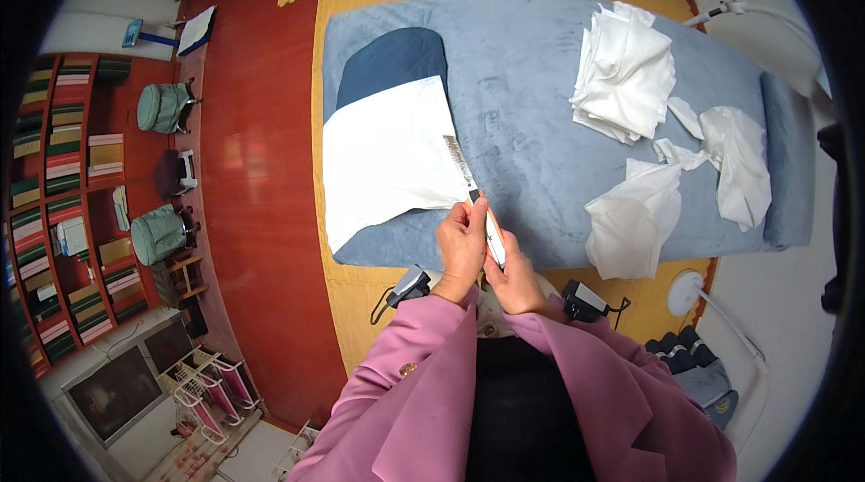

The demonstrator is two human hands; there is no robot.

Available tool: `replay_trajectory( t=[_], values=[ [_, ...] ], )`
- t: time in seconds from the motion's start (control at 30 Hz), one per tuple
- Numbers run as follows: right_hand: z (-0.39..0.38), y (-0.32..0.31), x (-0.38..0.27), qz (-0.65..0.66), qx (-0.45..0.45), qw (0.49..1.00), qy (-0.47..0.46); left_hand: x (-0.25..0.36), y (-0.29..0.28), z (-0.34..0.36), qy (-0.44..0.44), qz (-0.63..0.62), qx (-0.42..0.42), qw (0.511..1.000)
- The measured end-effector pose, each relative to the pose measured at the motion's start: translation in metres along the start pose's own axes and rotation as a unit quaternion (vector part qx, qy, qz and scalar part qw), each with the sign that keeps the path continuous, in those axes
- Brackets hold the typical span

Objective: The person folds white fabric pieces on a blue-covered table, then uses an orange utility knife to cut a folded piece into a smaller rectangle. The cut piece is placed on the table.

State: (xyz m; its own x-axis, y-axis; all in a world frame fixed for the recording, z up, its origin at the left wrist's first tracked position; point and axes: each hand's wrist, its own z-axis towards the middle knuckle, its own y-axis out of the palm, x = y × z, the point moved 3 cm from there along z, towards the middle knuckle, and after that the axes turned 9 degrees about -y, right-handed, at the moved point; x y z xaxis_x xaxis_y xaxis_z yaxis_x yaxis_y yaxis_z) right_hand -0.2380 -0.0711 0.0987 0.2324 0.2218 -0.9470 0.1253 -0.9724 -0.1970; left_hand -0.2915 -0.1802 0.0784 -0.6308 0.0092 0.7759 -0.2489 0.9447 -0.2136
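In front of me my left hand (461,243) pinches the upper part of a slim tool (495,243) with a white and orange handle. My right hand (517,277) wraps its lower end. Beyond a dark collar, a narrow grey part with a toothed-looking edge points up and away; its exact kind is unclear. That tip overlaps a white cloth (383,158), which is spread over a dark blue pillow (396,59). Both lie at the left end of a bed with a blue-grey plush cover (514,104).
On the bed's right half lie a stack of folded white cloths (622,77) and crumpled white cloths (739,162). A white lamp (687,293) stands near right. Green stools (158,234) and a red bookshelf (90,144) line the left, beyond red flooring (257,167).
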Motion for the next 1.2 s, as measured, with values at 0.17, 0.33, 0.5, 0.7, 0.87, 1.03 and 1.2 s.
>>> replay_trajectory(
  t=[0.17,0.33,0.5,0.7,0.87,1.03,1.2],
  values=[
    [0.009,-0.010,0.019,-0.193,-0.017,0.980,-0.051,-0.012,0.002,0.001,0.020,0.046,0.008,0.999],
    [0.037,-0.022,0.058,-0.161,-0.013,0.985,0.058,-0.039,0.004,0.002,0.029,0.105,-0.050,0.993],
    [0.017,-0.036,0.080,0.179,-0.105,0.937,0.282,-0.086,-0.028,0.047,-0.158,-0.011,0.008,0.987],
    [-0.009,-0.039,0.085,0.235,-0.204,0.886,0.343,-0.113,-0.024,0.074,-0.208,-0.129,0.003,0.970],
    [-0.016,-0.036,0.092,0.227,-0.211,0.877,0.366,-0.112,-0.022,0.076,-0.201,-0.154,0.010,0.967],
    [-0.014,-0.035,0.095,0.245,-0.199,0.879,0.359,-0.107,-0.025,0.076,-0.221,-0.160,-0.001,0.962],
    [-0.006,-0.038,0.093,0.263,-0.186,0.873,0.367,-0.102,-0.027,0.076,-0.203,-0.128,-0.006,0.971]
  ],
)
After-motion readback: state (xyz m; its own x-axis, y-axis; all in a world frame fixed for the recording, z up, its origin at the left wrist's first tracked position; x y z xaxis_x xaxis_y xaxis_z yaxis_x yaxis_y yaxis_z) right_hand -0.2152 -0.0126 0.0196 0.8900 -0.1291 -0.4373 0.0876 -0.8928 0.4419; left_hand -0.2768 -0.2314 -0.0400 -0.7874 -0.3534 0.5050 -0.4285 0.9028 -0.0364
